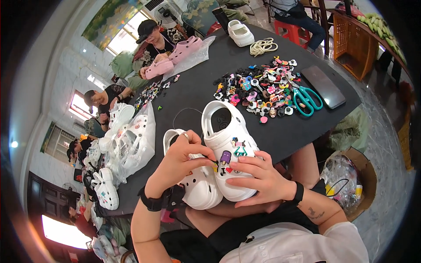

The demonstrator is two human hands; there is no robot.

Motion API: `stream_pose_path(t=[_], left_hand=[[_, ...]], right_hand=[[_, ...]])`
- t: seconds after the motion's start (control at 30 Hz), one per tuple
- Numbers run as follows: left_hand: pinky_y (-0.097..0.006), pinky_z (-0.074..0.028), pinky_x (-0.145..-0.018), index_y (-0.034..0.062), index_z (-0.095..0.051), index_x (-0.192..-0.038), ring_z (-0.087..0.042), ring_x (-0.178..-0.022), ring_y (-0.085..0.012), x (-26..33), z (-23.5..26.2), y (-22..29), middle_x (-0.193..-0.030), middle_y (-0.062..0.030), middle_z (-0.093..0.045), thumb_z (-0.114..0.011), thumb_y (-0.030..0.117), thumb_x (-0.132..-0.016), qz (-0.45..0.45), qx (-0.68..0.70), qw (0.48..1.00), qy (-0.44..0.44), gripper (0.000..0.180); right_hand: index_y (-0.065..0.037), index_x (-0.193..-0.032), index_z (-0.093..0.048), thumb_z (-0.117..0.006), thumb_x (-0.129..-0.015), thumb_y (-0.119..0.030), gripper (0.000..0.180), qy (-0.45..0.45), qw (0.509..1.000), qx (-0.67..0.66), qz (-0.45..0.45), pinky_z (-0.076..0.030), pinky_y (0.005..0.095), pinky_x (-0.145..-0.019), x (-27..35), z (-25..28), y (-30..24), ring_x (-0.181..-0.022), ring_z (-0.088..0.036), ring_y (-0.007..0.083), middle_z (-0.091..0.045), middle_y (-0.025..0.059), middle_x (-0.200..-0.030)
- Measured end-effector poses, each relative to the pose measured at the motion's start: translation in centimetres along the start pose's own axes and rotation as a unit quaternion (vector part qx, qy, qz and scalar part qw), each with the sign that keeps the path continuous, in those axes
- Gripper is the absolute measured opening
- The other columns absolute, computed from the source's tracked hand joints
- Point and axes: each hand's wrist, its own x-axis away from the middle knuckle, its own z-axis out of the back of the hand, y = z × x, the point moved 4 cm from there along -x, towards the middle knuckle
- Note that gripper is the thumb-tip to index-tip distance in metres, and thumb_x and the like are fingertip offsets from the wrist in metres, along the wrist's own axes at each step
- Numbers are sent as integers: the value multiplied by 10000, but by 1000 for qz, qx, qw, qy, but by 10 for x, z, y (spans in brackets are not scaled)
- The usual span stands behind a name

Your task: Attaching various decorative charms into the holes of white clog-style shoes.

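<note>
A white clog (223,136) stands in front of me with its heel away, its top bearing a purple popsicle charm (226,156), a red heart and a figure charm (239,147). My left hand (182,160) pinches a small yellowish charm against this clog's upper; the fingertips hide most of it. Across the toe and right side, my right hand (263,179) grips the same clog with its fingers spread over it. A second white clog (202,193) sits just left, partly under my left hand and wrist.
Loose shoe charms (263,87) form a pile beyond the clogs, beside teal-handled scissors (307,101) and a dark phone (323,87). A coiled rope (263,46) and another white clog (240,33) lie farther back. Bagged white clogs (136,142) line the left; co-workers sit along the table (184,94). An open carton (366,184) stands right.
</note>
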Motion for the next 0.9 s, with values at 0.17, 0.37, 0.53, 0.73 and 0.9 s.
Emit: stream_pose_path(t=[0.17,0.37,0.53,0.73,0.9], left_hand=[[-338,-402,-943,162,-753,-908,-427,-1089,-218,-17,6,1,-1124,-8,-501,-850,133,-681,-110,-67,992,-7,248],[-377,-384,-1025,129,-655,-1175,-475,-1184,-246,-33,8,3,-1314,-57,-535,-893,172,-622,-104,40,994,-13,603],[-352,-442,-940,63,-612,-1186,-562,-1067,-195,-50,9,-10,-1247,-61,-589,-907,184,-602,-75,16,990,-119,666],[-321,-464,-805,47,-586,-1115,-571,-896,-179,-55,6,-10,-999,-24,-617,-905,198,-622,-102,-24,984,-146,607],[-301,-444,-766,56,-564,-1093,-507,-850,-161,-52,6,-18,-913,-14,-544,-902,219,-644,-7,20,987,-160,585]], right_hand=[[-239,-1266,-632,-781,-754,-474,583,6,1000,-4,-1,-219,452,-1093,-1,0,0,-1337,-436,205,-510,27,-1432],[-241,-1267,-631,-783,-753,-471,583,10,1000,-7,-3,-215,451,-1095,0,-1,2,-1336,-435,207,-511,31,-1430],[-243,-1271,-629,-787,-749,-468,590,11,1000,-10,0,-216,452,-1093,0,-1,2,-1334,-435,207,-513,34,-1430],[-241,-1266,-631,-787,-747,-469,588,10,1000,-14,-1,-217,449,-1087,3,-2,4,-1315,-458,211,-515,41,-1430],[-239,-1254,-634,-785,-748,-469,576,14,1000,-16,-1,-215,446,-1089,1,-2,3,-1304,-471,209,-519,46,-1427]])
